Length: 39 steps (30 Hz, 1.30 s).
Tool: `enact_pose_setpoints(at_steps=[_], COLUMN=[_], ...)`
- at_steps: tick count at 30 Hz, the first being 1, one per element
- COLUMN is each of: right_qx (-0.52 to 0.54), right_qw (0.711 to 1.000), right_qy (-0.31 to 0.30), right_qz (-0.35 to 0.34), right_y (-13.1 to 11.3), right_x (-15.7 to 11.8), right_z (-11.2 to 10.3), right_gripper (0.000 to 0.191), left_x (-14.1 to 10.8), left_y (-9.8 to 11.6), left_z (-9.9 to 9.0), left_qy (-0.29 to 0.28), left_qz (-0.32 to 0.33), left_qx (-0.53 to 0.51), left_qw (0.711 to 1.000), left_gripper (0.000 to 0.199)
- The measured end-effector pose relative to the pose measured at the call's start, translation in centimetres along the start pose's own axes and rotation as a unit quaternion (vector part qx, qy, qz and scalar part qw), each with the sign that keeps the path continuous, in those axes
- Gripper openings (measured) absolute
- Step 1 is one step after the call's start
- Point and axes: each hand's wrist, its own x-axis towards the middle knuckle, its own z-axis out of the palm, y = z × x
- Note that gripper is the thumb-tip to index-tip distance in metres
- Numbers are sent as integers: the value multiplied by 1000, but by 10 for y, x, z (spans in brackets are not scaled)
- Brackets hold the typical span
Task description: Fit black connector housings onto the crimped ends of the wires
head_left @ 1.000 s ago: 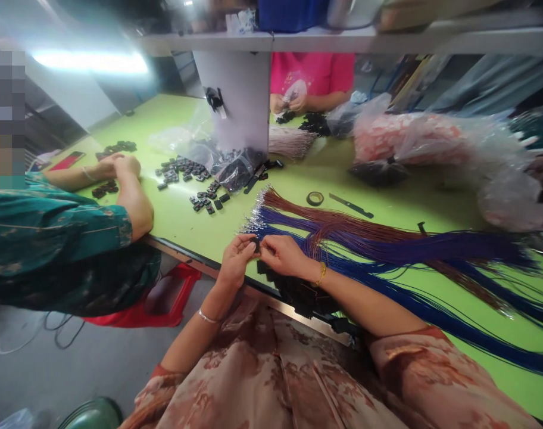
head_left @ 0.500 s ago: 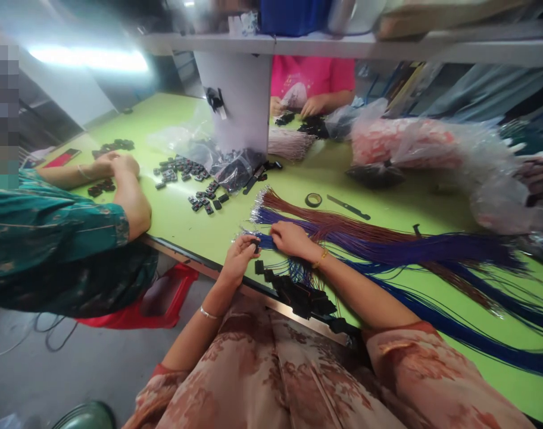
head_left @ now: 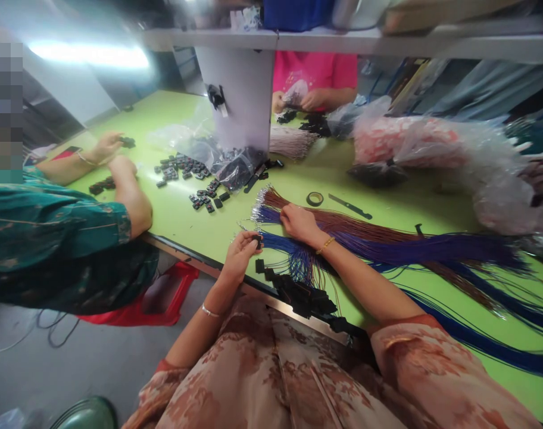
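Observation:
My left hand [head_left: 242, 255] is closed on a small black connector [head_left: 257, 241] near the table's front edge. To its right, my right hand [head_left: 299, 223] rests with bent fingers on the purple wires [head_left: 365, 241]; its fingertips are pressed together, and what they pinch is too small to make out. Brown wires [head_left: 293, 205] with silvery tips lie just beyond. Blue wires [head_left: 278, 241] run below my right hand. A cluster of black connectors [head_left: 302, 297] with thin wires attached lies at the front edge, below my hands.
Loose black parts [head_left: 204, 196] and a plastic bag of them [head_left: 240, 168] lie at the middle left. A tape roll [head_left: 315, 198] and a flat blade [head_left: 349, 206] sit behind the wires. Co-workers sit at left, in a green sleeve [head_left: 57, 232], and opposite, in a pink shirt [head_left: 316, 77].
My right hand has moved from the blue wires up and right to the purple ones. My left hand stays nearly in place. One hand of the left co-worker has moved away from the other.

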Motion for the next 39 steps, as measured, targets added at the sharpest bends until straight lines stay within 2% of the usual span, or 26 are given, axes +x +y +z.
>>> enact_pose_setpoints(at_steps=[6, 12, 16, 21, 24, 27, 29, 33, 36, 39], right_qx=[-16, -31, -15, -8, 50, 144, 159, 150, 210, 286], right_qw=[1000, 999, 1000, 1000, 999, 989, 986, 988, 978, 958], right_qy=[-22, 3, -27, -5, -2, -13, -10, -22, 1, 21], right_qz=[8, 19, -4, 3, 11, -32, -46, -13, 12, -9], right_y=[2, 10, 15, 17, 18, 17, 16, 19, 21, 12], right_x=[4, 5, 5, 4, 7, 16, 23, 32, 31, 28], right_z=[2, 0, -2, -6, -7, -8, -10, -24, -35, -42], right_gripper=[25, 27, 23, 26, 25, 20, 17, 13, 14, 13], left_x=[3, 4, 5, 5, 5, 6, 6, 8, 9, 10], left_y=[-1, -1, -1, -1, 0, 0, -1, -3, -5, -6], left_z=[4, 5, 6, 5, 6, 9, 11, 12, 11, 12], left_qy=[-10, -10, -14, -7, -8, -12, -15, -13, -11, -17], left_qz=[-2, -9, -12, -16, -17, -18, -20, -23, -25, -28], left_qx=[-9, -24, -34, -43, -48, -54, -57, -59, -64, -76], left_qw=[1000, 1000, 999, 999, 999, 998, 998, 998, 998, 997], left_gripper=[33, 33, 34, 34, 33, 34, 34, 36, 36, 38])
